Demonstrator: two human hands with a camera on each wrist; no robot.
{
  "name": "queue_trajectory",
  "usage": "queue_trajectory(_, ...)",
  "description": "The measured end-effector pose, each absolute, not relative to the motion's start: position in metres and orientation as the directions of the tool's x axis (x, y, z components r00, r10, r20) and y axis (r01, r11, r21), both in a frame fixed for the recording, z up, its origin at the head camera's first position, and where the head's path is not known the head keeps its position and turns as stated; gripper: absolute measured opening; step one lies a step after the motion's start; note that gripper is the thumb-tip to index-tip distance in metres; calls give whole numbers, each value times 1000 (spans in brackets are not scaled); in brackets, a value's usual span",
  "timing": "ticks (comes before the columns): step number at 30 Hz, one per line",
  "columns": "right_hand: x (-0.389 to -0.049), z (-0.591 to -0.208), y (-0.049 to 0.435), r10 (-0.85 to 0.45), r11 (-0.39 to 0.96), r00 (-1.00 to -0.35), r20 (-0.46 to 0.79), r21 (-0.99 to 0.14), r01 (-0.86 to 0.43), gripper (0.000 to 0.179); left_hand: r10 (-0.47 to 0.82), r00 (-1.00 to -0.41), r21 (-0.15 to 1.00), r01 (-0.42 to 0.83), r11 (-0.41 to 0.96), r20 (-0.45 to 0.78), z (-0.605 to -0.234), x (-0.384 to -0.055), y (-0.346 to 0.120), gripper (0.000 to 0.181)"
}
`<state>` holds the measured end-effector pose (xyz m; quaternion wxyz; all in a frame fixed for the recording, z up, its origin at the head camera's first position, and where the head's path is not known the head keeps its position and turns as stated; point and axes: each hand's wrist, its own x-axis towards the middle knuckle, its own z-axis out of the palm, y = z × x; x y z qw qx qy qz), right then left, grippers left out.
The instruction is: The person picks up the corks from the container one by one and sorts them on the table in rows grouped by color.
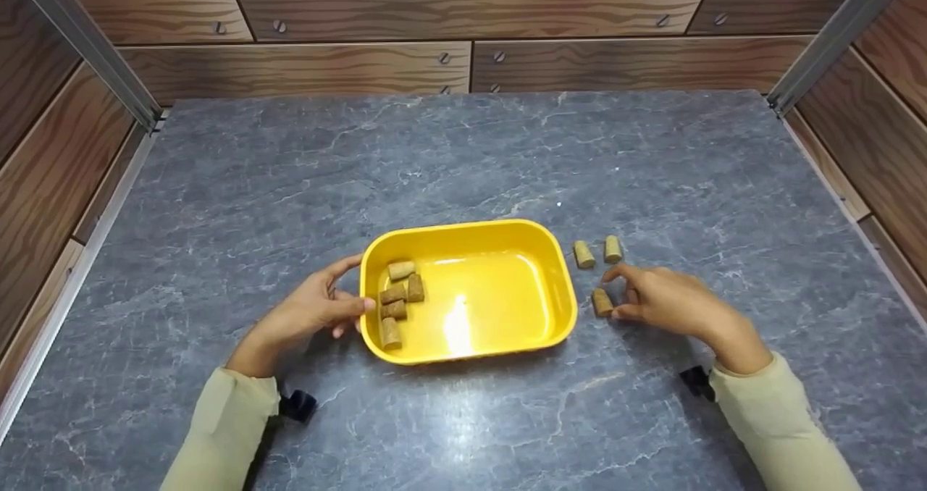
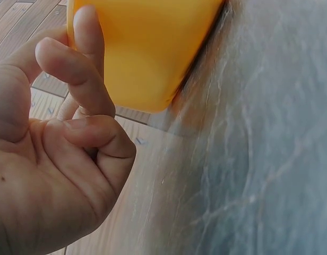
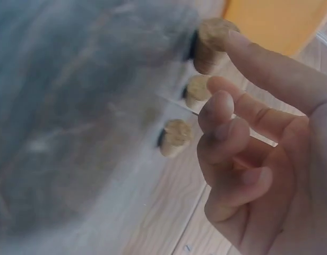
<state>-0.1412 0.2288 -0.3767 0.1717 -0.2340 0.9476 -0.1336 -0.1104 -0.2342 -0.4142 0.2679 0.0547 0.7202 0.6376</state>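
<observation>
A yellow plastic tub (image 1: 500, 353) sits mid-table, with several brown corks (image 1: 415, 288) lying along its left end. My left hand (image 1: 319, 306) grips the tub's left wall, thumb over the rim and fingers outside; the left wrist view has those fingers (image 2: 89, 37) against the yellow side. To the right of the tub, my right hand (image 1: 670, 304) reaches to the nearest loose cork (image 1: 602, 303). Its thumb (image 3: 275, 69) is right at that cork in the right wrist view, while the index fingertip stands apart from it.
Two more loose corks, one (image 1: 584, 254) near the tub and another (image 1: 613, 249) farther right, stand just beyond my right hand. The grey marbled table (image 1: 463, 158) is bounded by wood-patterned panels (image 1: 362, 67) at the back and both sides, with metal posts (image 1: 94, 49) at the far corners.
</observation>
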Motion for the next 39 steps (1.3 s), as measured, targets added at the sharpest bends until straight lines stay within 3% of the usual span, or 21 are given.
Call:
queue_trajectory(15, -133, -345, 214, -502, 828, -855, -129, -358, -432, 41, 426, -852, 950, -246, 190, -305, -414, -112, -235, 86)
queue_trajectory(29, -137, -295, 175, -597, 712, -801, 42, -432, -553, 32, 410, -855, 946, -260, 193, -318, -413, -110, -235, 87)
queue_trajectory(39, -156, -278, 138, -666, 603, -742, 72, -533, -593, 29, 398, -854, 942, -291, 165, -333, -414, -109, -234, 87)
